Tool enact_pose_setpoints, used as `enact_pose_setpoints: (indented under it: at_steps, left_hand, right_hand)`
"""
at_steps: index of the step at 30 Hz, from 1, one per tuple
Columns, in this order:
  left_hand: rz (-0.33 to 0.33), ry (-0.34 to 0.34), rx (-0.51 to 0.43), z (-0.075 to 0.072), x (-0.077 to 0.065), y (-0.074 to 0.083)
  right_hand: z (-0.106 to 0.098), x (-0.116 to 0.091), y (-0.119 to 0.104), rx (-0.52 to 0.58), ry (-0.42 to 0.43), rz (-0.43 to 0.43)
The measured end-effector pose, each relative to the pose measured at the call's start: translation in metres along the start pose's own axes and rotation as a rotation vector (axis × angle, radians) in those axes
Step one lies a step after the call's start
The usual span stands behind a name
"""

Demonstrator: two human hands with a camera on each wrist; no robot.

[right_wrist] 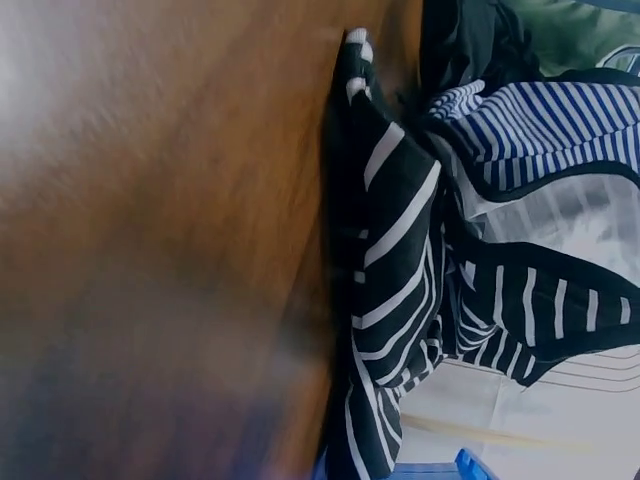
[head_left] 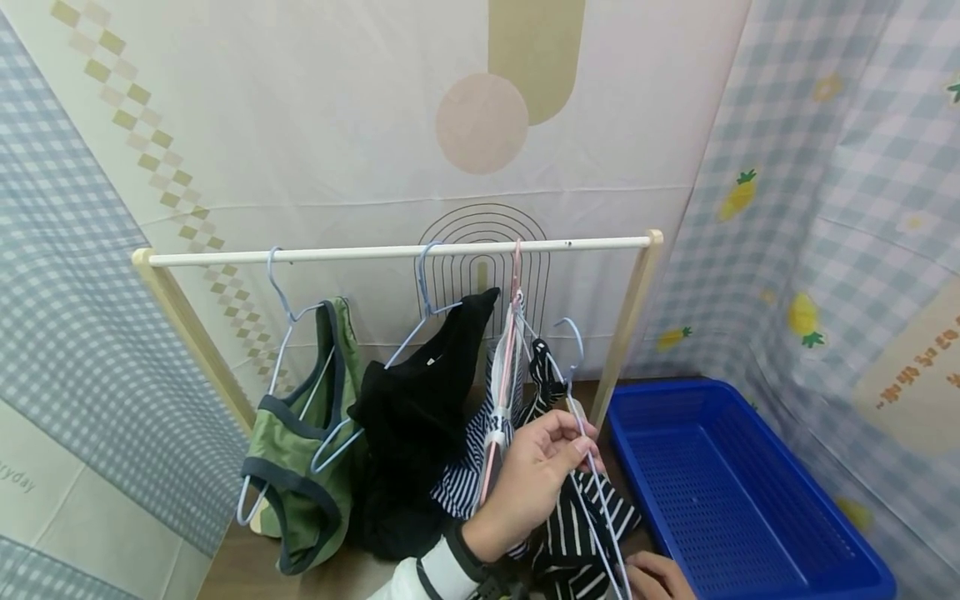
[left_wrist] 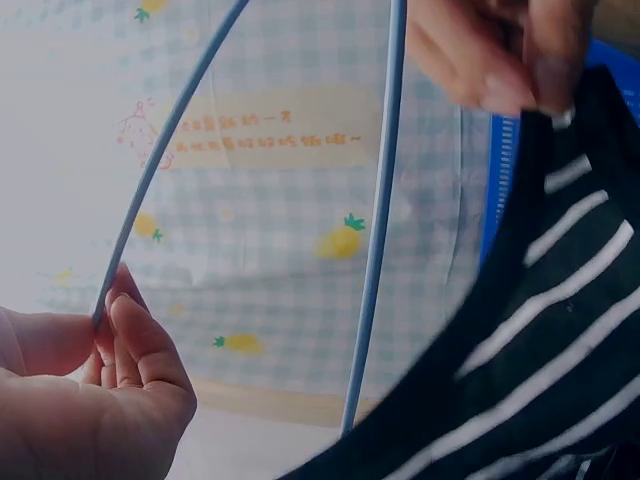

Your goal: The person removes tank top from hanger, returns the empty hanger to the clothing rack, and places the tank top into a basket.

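Note:
My left hand (head_left: 536,475) pinches one side of a light blue wire hanger (left_wrist: 380,200) between thumb and fingers. Its hook (head_left: 576,333) points up, off the rail. A black garment with white stripes (head_left: 558,533) hangs at this hanger, its dark neckline crossing the lower part in the left wrist view. Low at the right, my right hand (head_left: 656,577) pinches the striped garment's edge, as the left wrist view shows. Seen from the right wrist, the striped cloth (right_wrist: 395,270) droops in folds, and the right hand itself is out of that view.
A white rail (head_left: 352,254) on wooden posts carries a green top (head_left: 300,425), a black garment (head_left: 420,425) and a pink hanger (head_left: 517,267) with blue-striped cloth (head_left: 468,467). The blue basket (head_left: 795,492) stands right of the rack on the brown wooden floor (right_wrist: 170,200).

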State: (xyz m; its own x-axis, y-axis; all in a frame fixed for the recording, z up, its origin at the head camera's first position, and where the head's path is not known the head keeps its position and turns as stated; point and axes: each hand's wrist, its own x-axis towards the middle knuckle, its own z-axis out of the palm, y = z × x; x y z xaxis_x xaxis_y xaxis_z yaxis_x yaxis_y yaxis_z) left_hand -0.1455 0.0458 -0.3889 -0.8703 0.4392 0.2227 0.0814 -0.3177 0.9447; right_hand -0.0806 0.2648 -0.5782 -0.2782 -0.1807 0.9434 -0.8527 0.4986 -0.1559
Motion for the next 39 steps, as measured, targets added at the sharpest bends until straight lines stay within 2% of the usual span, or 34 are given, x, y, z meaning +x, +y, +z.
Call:
enact_pose_setpoints:
  at_steps: [2,5,8,10,12,17,22,27,35,39]
  left_hand:
    - [-0.003,-0.022,-0.005,-0.001,-0.002,-0.001]
    - [0.017,-0.055,-0.008,-0.003,-0.004,-0.002]
    - [0.031,-0.080,-0.002,-0.004,-0.007,-0.002]
    - [0.024,-0.089,0.007,-0.005,-0.008,-0.003]
    - [0.014,-0.094,0.019,-0.005,-0.010,-0.003]
    - [0.033,-0.105,0.034,-0.006,-0.014,-0.006]
    - [0.061,-0.105,0.028,-0.007,-0.016,-0.007]
    - [0.030,-0.099,0.010,-0.009,-0.017,-0.005]
    - [0.056,-0.129,0.017,-0.010,-0.016,-0.007]
    - [0.046,-0.133,0.011,-0.011,-0.015,-0.007]
  right_hand:
    - [0.001,0.012,-0.006,-0.122,-0.021,-0.008]
    - [0.016,0.022,-0.008,-0.216,0.025,0.032]
    - [0.036,0.024,-0.003,-0.203,0.059,0.075]
    - [0.043,0.025,0.001,-0.209,0.018,0.093]
    - [0.047,0.024,0.005,-0.208,-0.039,0.109]
    - [0.054,0.026,0.006,-0.215,-0.100,0.167]
    - [0.059,0.027,0.005,-0.222,-0.111,0.243]
    - [0.067,0.024,0.005,-0.257,-0.099,0.307]
    - [0.073,0.016,0.006,-0.259,-0.068,0.298]
    - [0.074,0.015,0.008,-0.275,-0.070,0.287]
